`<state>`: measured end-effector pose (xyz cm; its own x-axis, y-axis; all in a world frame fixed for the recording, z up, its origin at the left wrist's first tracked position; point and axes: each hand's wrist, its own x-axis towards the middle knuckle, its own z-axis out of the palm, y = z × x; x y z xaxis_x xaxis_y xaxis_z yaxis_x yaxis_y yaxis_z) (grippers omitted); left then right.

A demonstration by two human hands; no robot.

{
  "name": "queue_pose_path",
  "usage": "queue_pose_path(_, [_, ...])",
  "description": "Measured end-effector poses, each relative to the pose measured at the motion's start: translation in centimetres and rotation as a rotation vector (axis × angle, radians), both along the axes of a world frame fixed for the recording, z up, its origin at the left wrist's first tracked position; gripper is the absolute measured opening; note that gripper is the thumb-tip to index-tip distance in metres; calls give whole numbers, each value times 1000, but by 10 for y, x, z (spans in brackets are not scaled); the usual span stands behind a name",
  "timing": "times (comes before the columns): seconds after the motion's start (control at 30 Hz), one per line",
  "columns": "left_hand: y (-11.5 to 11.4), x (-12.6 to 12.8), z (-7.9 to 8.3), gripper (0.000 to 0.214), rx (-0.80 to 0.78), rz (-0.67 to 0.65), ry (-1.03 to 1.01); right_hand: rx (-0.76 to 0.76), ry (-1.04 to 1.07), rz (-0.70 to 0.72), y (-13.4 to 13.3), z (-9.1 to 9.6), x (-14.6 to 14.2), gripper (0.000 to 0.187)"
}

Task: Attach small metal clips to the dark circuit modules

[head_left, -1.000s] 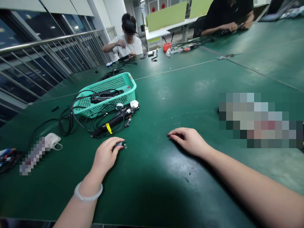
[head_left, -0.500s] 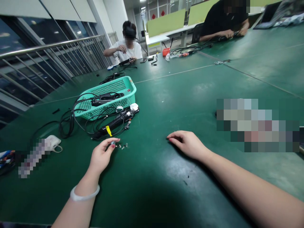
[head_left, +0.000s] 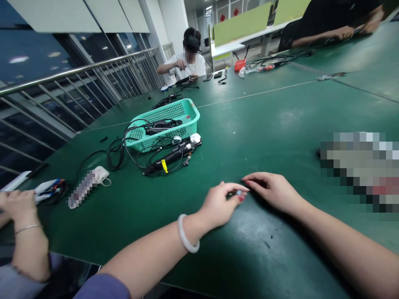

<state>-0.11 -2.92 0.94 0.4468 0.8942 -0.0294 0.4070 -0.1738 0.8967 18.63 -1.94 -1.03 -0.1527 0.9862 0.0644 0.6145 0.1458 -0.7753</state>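
Note:
My left hand (head_left: 220, 203) reaches across the table, a white bangle on its wrist. Its thumb and index finger pinch a small light-blue piece (head_left: 239, 192), too small to name. Just to the right, my right hand (head_left: 270, 189) rests on the green tabletop (head_left: 218, 257) with bent fingers. The right thumb and index fingertips meet, and whatever may be between them is hidden. The fingertips of both hands are close together.
A turquoise basket (head_left: 195, 118) holds black cabled devices. In front of it lies a black device with a yellow tag (head_left: 164, 166). A co-worker's hand (head_left: 21, 205) is at far left. Blurred items lie left and right. Two people sit across the table.
My left hand has moved right, up to my right hand, with the light-blue piece. Small bits beside it earlier no longer show. The view turned left, bringing a co-worker's arm into sight.

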Motion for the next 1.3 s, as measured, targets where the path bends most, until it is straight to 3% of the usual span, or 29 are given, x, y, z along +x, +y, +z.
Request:
queue_pose_path(0.13, [-8,23,5,21,150,-142,-2,-72,42,-74,2,3,5,31])
queue_pose_path(0.3, [-4,9,1,21,188,-15,-6,-162,20,-71,5,9,13,31])
queue_pose_path(0.43, [2,9,-7,16,78,24,-95,-219,-121,20,-2,21,19,30])
queue_pose_path(0.6, [14,14,-14,12,-301,121,-412,-193,-236,136,-12,26,17,26])
queue_pose_path(0.8, [26,11,-17,8,-389,228,-558,-86,-248,154,-18,15,0,10])
queue_pose_path(0.9, [26,11,-16,10,-437,221,-586,-35,-257,157,-18,15,-5,12])
queue_pose_path(1.07, [23,10,-14,26,-478,149,-617,7,-65,30,-18,24,-3,13])
queue_pose_path(1.17, [22,10,-12,33,-522,106,-634,-66,178,-89,-17,29,-4,17])
queue_pose_path(1.3, [19,11,-10,38,-552,80,-674,-172,480,-137,-15,27,-10,28])
